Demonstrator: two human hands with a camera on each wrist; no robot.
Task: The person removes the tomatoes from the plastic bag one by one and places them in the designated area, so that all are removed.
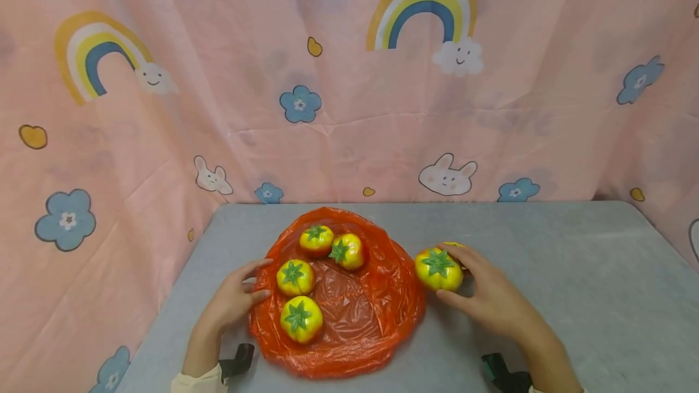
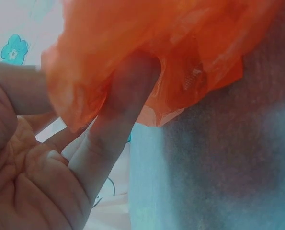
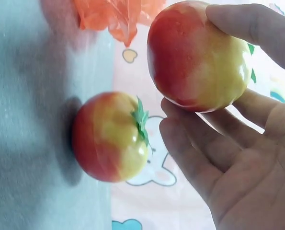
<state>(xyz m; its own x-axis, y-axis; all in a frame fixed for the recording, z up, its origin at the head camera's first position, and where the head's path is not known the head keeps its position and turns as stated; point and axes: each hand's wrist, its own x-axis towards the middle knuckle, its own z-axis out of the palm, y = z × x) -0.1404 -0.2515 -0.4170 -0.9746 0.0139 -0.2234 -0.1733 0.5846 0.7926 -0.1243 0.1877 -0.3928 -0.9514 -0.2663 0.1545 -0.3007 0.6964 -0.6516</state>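
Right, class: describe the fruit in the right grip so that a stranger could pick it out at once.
On the grey table lies a spread red plastic bag with four fruits in it. Just right of the bag, the right grip holds the yellow-and-red fruit. It alone is lifted off the table; the loose fruit beside it rests there.

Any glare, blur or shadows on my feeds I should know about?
Head: glints on the creased bag; left wrist: hazy, with the backdrop washed out at upper left; right wrist: glare on the tomato in the right hand, and a dark shadow where the other tomato meets the table.
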